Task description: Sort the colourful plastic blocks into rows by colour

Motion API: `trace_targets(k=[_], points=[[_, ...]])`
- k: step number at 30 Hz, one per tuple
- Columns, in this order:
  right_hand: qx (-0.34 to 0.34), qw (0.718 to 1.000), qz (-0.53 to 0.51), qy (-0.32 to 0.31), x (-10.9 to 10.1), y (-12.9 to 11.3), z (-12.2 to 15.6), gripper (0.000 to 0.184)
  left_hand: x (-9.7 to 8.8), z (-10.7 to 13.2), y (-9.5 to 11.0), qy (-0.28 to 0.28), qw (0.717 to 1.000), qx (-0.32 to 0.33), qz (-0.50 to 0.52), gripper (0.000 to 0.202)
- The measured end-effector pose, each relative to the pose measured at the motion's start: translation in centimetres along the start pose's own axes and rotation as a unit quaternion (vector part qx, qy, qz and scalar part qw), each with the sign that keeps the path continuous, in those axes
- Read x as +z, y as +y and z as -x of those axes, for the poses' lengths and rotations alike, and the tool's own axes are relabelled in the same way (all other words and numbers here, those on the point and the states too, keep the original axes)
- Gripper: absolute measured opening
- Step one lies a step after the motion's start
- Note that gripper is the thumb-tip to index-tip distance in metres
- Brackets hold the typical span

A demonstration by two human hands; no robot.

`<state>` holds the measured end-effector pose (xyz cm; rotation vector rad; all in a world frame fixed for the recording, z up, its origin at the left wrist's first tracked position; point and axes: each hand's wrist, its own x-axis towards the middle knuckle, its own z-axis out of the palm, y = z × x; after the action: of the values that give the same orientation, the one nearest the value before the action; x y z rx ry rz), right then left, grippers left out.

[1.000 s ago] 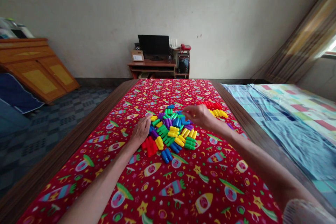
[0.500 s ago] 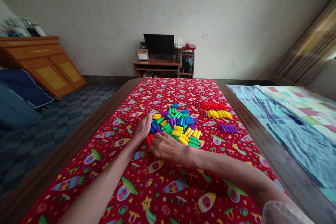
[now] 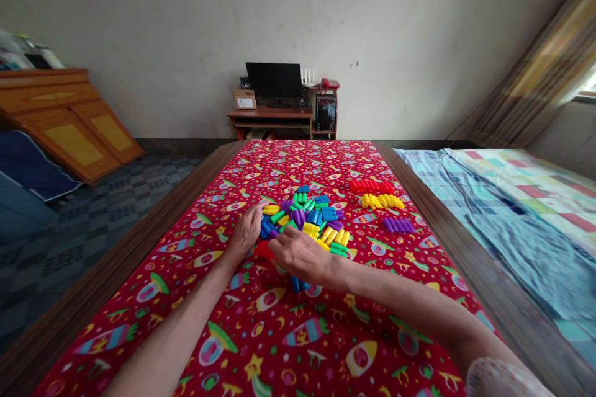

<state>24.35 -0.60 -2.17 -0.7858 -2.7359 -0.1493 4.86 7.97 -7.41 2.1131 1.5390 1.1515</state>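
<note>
A heap of small plastic building pieces (image 3: 307,218) in yellow, green, blue, purple and red lies on the red rocket-print cloth (image 3: 298,335). My left hand (image 3: 246,231) rests against the heap's left side, fingers curled on the pieces. My right hand (image 3: 302,254) lies palm down over the heap's near edge, fingers together over red pieces (image 3: 263,250) and blue pieces (image 3: 298,285); what it grips is hidden. To the right lie sorted rows: a red row (image 3: 371,186), a yellow row (image 3: 382,201) and a purple row (image 3: 398,224).
The cloth covers a long wooden table (image 3: 139,242). A bed with checked sheets (image 3: 512,211) runs along the right. A desk with a monitor (image 3: 274,84) stands at the far wall, a wooden cabinet (image 3: 65,124) at the left.
My right hand came back from the far right of the heap to its near edge, uncovering the sorted rows. It has since shifted slightly over the red and blue pieces. My left hand stayed put.
</note>
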Motion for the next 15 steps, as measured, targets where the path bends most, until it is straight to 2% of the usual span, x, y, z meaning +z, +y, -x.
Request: trace_targets(k=[2,3,4,6,8,10,13,15], points=[[0.082,0.988,-0.113,0.065,-0.7,1.7,0.6,0.01,-0.6,0.1,1.0,0.035,0.999,0.022,0.014,0.057],[0.126,0.97,-0.181,0.102,-1.0,2.6,0.9,0.01,-1.0,0.2,1.7,0.039,0.998,0.036,0.024,0.058],[0.169,0.944,-0.25,0.134,-1.2,3.5,1.2,0.009,-1.4,0.3,2.5,0.03,0.998,0.049,0.036,0.059],[0.229,0.886,-0.368,0.167,-1.4,4.8,1.8,0.01,-2.0,0.6,4.2,-0.03,0.995,0.061,0.068,0.059],[0.252,0.845,-0.442,0.169,-1.3,5.6,2.1,0.011,-2.2,1.0,5.7,-0.1,0.989,0.052,0.1,0.06],[0.256,0.821,-0.48,0.173,-0.9,5.8,2.2,0.013,-1.9,1.3,6.7,-0.15,0.982,0.041,0.112,0.059],[0.256,0.796,-0.516,0.189,-0.6,5.6,2.2,0.014,-1.1,1.5,7.0,-0.178,0.979,0.048,0.086,0.056],[0.253,0.78,-0.538,0.196,-0.7,5.6,2.2,0.017,-0.7,1.5,6.7,-0.171,0.981,0.065,0.066,0.055]])
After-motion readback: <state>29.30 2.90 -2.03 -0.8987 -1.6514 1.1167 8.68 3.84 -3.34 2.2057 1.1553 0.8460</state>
